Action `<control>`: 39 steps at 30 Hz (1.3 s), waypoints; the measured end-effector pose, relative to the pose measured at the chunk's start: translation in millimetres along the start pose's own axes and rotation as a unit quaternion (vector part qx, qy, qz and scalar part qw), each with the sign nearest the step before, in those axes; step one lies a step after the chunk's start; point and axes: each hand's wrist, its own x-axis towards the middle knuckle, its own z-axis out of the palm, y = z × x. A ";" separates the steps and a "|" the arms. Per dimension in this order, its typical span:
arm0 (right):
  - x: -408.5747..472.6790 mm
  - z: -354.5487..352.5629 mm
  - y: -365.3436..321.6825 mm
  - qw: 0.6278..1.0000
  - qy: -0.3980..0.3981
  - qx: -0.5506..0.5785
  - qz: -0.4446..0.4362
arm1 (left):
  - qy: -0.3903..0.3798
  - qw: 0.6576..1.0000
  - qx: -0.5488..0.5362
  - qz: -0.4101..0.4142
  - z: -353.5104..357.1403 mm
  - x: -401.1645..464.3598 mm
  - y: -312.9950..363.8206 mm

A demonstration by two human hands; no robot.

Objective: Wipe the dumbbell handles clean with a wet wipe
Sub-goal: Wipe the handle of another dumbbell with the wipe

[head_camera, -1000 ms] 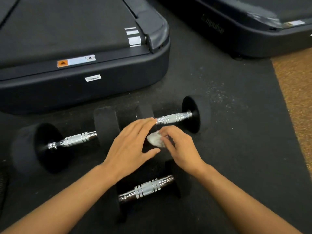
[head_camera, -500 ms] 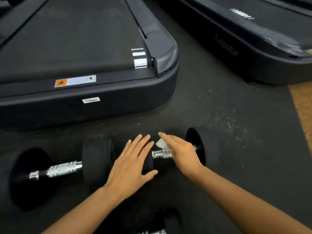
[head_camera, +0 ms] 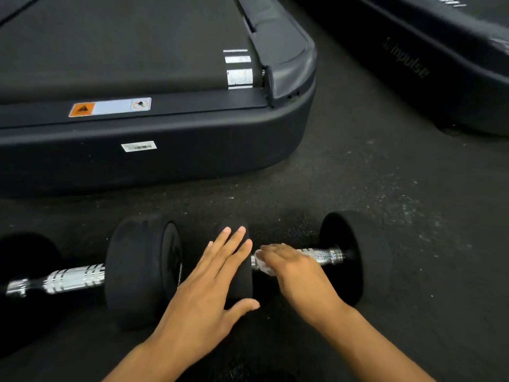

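Note:
Two dumbbells with black weights and chrome handles lie end to end on the dark floor mat. My left hand [head_camera: 209, 288] rests flat, fingers straight, on the inner weight [head_camera: 242, 285] of the right dumbbell. My right hand [head_camera: 292, 268] lies over that dumbbell's chrome handle [head_camera: 325, 255], holding a white wet wipe [head_camera: 263, 266] against it near the inner weight. Only a small edge of the wipe shows under my fingers. The right end of this handle is bare. The left dumbbell's handle [head_camera: 74, 279] is untouched.
A black treadmill base [head_camera: 165, 155] stands just behind the dumbbells, and a second treadmill [head_camera: 440, 78] sits at the upper right. Dark rubber mat [head_camera: 413, 244] stretches to the right of the dumbbells.
My right hand carried the wipe from the floor onto the right dumbbell's handle, then slid left toward the inner weight. The left hand settled on that weight. A third dumbbell dropped out of view.

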 end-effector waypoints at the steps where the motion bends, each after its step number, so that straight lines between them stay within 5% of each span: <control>1: 2.5 -2.0 0.8 1.000 -0.011 0.011 0.011 | 0.001 1.000 -0.001 0.003 -0.5 -0.3 0.5; 39: 39.7 -1.0 12.5 0.990 -0.103 0.062 0.068 | 0.018 0.997 -0.064 -0.030 -6.0 0.7 9.6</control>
